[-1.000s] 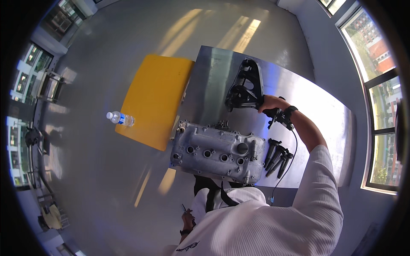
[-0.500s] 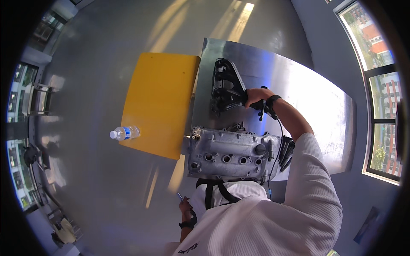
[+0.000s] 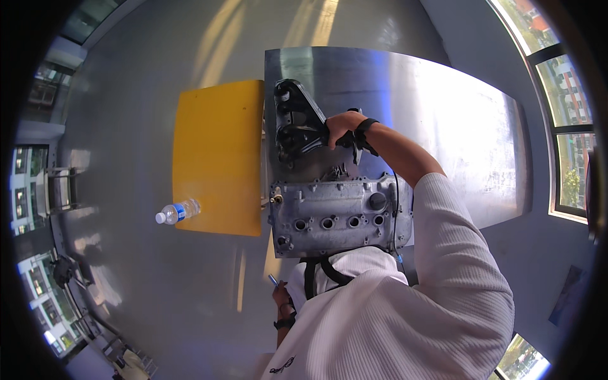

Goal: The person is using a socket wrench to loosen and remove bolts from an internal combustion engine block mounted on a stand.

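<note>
My right hand (image 3: 342, 126) is closed around the end of a black engine intake manifold (image 3: 299, 138) that lies on the metal tabletop, near its left edge. Down at my left side, below table level, my left hand (image 3: 280, 294) is closed on a slim silver-blue rod (image 3: 273, 279); only one end sticks out, so its kind is unclear. Between me and the manifold rests a grey metal engine valve cover (image 3: 335, 204) with a row of round holes and a dark cap. A small heap of bolts (image 3: 335, 171) sits just beyond it.
The shiny metal table (image 3: 443, 95) stretches off to the right. Against its left side stands a yellow table (image 3: 218, 152), with a clear plastic bottle (image 3: 180, 211) lying at its near left corner. A thin black cable (image 3: 396, 209) hangs across the valve cover's right end.
The whole view has shifted and turned a little. Still in my right hand's grip, the manifold is slightly closer to the table's left edge. My left hand keeps the rod low at my side.
</note>
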Motion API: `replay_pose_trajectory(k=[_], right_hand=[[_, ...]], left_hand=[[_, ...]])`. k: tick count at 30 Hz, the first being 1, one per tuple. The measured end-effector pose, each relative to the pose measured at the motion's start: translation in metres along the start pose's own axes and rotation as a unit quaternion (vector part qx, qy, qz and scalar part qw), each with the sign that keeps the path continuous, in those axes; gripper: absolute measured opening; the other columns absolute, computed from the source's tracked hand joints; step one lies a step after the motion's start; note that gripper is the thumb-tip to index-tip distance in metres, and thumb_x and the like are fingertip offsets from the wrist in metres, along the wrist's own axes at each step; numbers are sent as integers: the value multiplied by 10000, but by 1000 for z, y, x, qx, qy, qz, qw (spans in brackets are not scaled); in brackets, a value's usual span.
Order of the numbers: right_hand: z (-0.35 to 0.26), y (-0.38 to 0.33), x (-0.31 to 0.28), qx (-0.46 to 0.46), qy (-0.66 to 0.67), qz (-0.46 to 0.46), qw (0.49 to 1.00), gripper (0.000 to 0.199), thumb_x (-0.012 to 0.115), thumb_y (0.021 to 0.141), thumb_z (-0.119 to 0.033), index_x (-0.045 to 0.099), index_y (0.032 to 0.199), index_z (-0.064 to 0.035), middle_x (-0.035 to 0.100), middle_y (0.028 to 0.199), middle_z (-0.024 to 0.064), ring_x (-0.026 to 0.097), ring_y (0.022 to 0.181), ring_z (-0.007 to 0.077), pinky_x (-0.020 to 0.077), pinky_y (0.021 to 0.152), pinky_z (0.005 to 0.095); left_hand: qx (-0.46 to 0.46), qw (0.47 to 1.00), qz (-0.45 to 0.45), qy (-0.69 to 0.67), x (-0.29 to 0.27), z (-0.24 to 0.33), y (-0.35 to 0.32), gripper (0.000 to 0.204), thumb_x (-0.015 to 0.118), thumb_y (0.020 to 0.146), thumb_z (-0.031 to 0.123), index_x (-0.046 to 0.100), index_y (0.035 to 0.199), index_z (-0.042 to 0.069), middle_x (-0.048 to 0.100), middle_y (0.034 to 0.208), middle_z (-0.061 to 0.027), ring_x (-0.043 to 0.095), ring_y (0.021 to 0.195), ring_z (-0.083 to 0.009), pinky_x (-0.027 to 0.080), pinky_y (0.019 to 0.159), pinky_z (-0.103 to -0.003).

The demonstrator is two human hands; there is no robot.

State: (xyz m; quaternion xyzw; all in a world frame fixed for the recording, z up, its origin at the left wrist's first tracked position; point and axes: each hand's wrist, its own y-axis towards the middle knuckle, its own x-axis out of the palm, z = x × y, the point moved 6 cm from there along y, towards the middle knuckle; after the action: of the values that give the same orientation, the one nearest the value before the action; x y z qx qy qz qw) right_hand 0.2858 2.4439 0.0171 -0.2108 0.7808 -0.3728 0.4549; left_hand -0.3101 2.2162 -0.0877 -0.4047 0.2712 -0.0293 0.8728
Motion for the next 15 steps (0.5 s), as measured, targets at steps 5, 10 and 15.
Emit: replay_pose_trajectory(k=[5, 10, 15], right_hand=[[22, -27, 22, -32, -7, -17, 999, 482, 779, 561, -374, 703, 902, -43, 688, 844, 103, 666, 778, 260, 513, 684, 357], [-3, -41, 21, -60, -98, 106, 988, 597, 802, 481, -486, 711, 885, -57, 683, 875, 132, 654, 841, 306, 513, 726, 391], [29, -51, 55, -51, -80, 104, 990, 619, 787, 473, -529, 713, 875, -64, 685, 876, 123, 654, 859, 292, 510, 740, 381]], left_hand=[[24, 1000, -18, 6, 13, 27, -18, 371, 564, 861, 367, 671, 869, 12, 460, 576, 17, 428, 478, -72, 345, 434, -234], [154, 986, -18, 56, 21, -26, -34, 359, 571, 877, 365, 666, 868, 20, 442, 551, 15, 412, 457, -65, 333, 422, -234], [38, 996, -79, -26, 23, -13, -67, 305, 561, 900, 312, 627, 825, 24, 407, 525, 36, 392, 409, -61, 320, 388, -236]])
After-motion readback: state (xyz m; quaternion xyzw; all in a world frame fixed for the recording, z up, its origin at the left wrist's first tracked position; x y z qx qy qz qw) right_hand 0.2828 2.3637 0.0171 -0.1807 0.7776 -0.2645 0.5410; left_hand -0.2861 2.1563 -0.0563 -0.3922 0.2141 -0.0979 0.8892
